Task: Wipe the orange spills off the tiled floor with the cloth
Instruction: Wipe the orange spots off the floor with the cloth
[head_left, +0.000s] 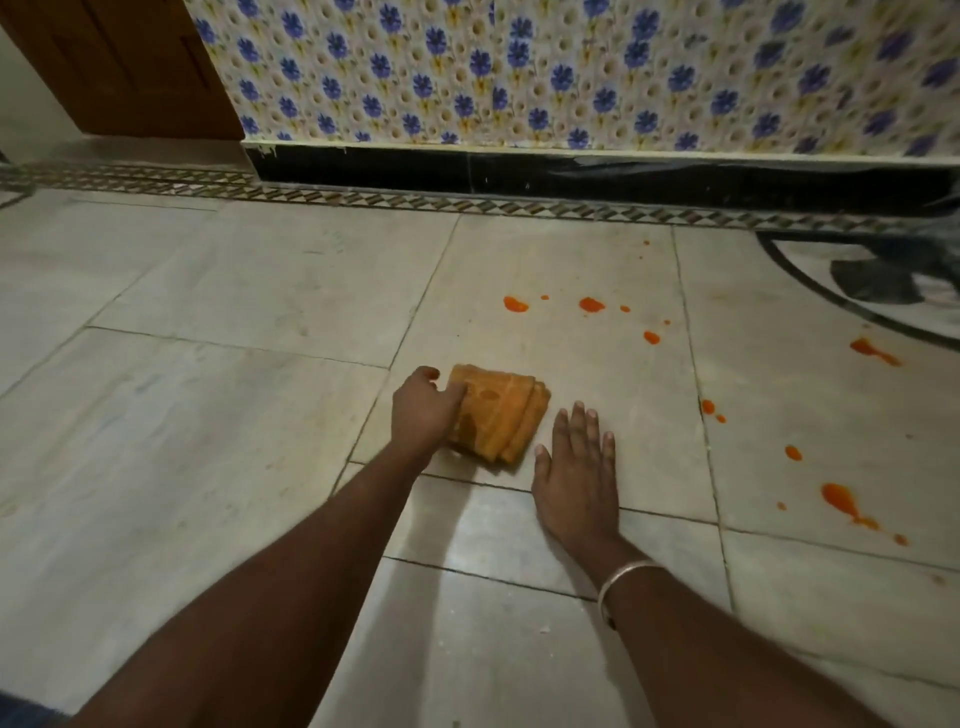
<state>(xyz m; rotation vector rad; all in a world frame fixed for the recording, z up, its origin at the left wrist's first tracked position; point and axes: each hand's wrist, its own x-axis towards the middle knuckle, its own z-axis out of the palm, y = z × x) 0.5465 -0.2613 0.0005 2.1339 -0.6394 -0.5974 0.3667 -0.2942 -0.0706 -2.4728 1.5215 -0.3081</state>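
Fingers of the left hand (423, 413) are curled over the nine o'clock edge of the cloth (496, 415), so that the cloth is gripped and held down on the tiled floor (234, 467). The cloth is orange and folded into several layers, and darker patches are seen on its top. It is found just above the middle of the view. The right hand (574, 470) is laid flat on the floor at four o'clock from the cloth, just beside it and apart from it. Its fingers are straight and slightly spread, and nothing is held. A pale bangle (623, 571) is worn on the right wrist.

From twelve round to four o'clock of the cloth, orange spills (591, 304) are scattered, all well apart from it. Small blots are seen at twelve to two o'clock, a streak (872, 349) at two o'clock near the view's edge, and a larger trailing blot (839, 498) at four o'clock.

At twelve o'clock of the view the floor is bounded by a patterned border strip (467, 203), a black skirting (571, 171) and a wall (519, 67) papered with blue flowers. A wooden door (119, 62) is seen at eleven o'clock, and a dark ring motif (810, 288) is set in the floor at three o'clock.
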